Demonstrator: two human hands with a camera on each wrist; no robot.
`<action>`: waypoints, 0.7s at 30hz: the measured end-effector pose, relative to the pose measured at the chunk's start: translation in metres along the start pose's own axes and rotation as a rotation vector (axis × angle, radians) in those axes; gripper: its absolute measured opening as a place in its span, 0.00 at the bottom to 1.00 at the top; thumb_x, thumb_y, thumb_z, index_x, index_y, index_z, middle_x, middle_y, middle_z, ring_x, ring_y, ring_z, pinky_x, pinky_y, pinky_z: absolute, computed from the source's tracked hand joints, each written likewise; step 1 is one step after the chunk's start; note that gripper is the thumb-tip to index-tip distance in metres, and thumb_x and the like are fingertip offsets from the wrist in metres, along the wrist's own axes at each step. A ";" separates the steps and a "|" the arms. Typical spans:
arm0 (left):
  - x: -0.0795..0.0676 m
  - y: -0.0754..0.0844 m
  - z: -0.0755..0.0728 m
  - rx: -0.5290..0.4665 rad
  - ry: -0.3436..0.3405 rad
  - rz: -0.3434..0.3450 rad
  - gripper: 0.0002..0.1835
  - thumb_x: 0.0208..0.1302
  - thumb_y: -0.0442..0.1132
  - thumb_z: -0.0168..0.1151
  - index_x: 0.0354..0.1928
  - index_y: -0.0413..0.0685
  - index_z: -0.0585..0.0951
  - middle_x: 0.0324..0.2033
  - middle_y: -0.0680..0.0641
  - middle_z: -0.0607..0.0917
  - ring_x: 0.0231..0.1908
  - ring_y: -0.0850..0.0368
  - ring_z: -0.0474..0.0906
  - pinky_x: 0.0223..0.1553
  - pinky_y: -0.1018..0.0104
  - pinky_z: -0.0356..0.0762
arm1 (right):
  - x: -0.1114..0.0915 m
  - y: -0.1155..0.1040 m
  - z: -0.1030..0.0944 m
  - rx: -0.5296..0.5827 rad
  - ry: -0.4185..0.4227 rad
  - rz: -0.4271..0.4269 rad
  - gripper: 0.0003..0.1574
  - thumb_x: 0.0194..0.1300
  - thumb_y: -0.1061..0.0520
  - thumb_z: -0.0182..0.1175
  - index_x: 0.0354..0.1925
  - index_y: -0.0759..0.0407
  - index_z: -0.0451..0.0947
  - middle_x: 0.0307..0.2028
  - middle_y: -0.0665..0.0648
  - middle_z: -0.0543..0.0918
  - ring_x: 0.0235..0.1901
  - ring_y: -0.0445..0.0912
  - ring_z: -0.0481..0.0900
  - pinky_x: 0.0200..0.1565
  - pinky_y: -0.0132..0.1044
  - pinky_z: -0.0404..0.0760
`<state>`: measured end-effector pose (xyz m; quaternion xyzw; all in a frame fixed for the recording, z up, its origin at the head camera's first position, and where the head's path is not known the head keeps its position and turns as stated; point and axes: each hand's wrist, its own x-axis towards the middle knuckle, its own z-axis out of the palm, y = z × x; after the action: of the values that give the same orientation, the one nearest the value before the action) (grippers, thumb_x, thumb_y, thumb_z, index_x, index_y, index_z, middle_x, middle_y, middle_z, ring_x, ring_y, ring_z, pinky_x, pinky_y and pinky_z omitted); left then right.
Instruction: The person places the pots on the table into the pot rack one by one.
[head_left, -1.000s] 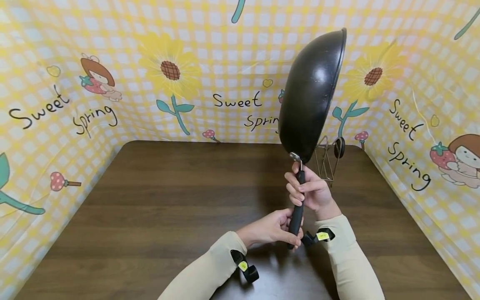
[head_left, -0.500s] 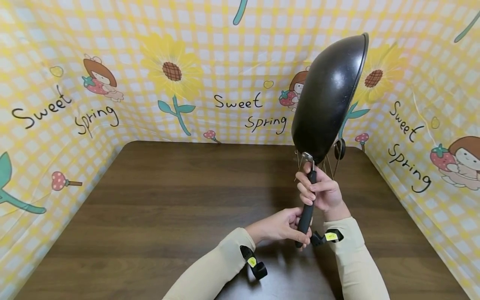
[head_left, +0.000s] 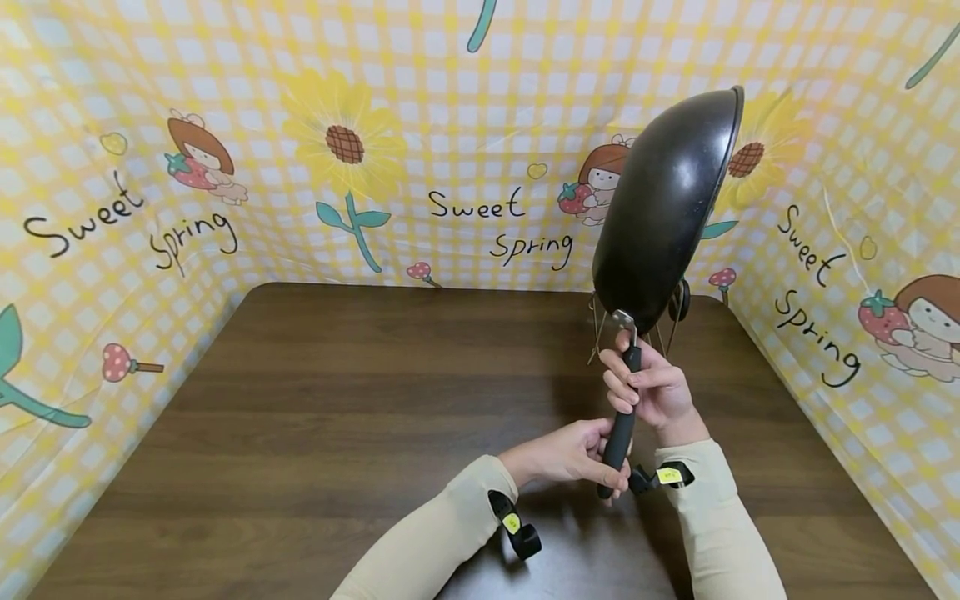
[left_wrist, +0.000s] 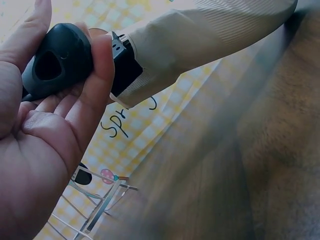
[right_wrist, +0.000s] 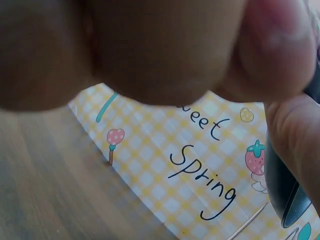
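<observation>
A makeshift home-style recording booth with a kitchen theme: a dark wood worktop (head_left: 337, 400) is walled on three sides by a yellow checked cloth (head_left: 465, 108) printed with sunflowers and "Sweet Spring", and a wire rack (head_left: 660, 329) stands at the far right.

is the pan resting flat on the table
No, the pan is held up in the air, tilted on its side, with both the left hand and right hand gripping its handle.

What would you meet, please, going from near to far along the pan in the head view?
Left hand on the handle's end → right hand higher on the pan handle → black pan held upright → wire rack behind it → sunflower backdrop.
</observation>
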<state>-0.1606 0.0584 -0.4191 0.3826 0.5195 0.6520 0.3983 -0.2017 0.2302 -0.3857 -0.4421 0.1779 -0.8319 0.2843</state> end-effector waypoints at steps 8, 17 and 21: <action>0.001 -0.006 -0.001 -0.004 0.000 -0.009 0.13 0.63 0.14 0.53 0.44 0.30 0.65 0.28 0.47 0.81 0.24 0.58 0.81 0.31 0.65 0.83 | -0.007 0.002 -0.007 0.017 0.009 0.001 0.21 0.67 0.75 0.41 0.56 0.64 0.61 0.29 0.57 0.51 0.22 0.48 0.52 0.36 0.36 0.78; 0.005 -0.013 -0.001 0.015 -0.019 -0.017 0.15 0.64 0.15 0.54 0.48 0.22 0.61 0.27 0.35 0.82 0.23 0.56 0.81 0.31 0.68 0.81 | -0.014 0.004 -0.013 0.025 -0.021 -0.007 0.21 0.65 0.75 0.43 0.55 0.64 0.61 0.27 0.57 0.48 0.20 0.47 0.53 0.29 0.35 0.68; 0.007 -0.014 -0.001 0.026 -0.013 -0.026 0.16 0.63 0.15 0.55 0.49 0.21 0.61 0.27 0.36 0.82 0.23 0.57 0.81 0.31 0.69 0.80 | -0.016 0.004 -0.014 0.030 -0.018 -0.008 0.21 0.65 0.75 0.43 0.55 0.64 0.61 0.27 0.56 0.48 0.20 0.47 0.53 0.27 0.36 0.64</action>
<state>-0.1625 0.0661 -0.4327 0.3853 0.5303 0.6374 0.4050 -0.2050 0.2380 -0.4057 -0.4460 0.1609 -0.8317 0.2891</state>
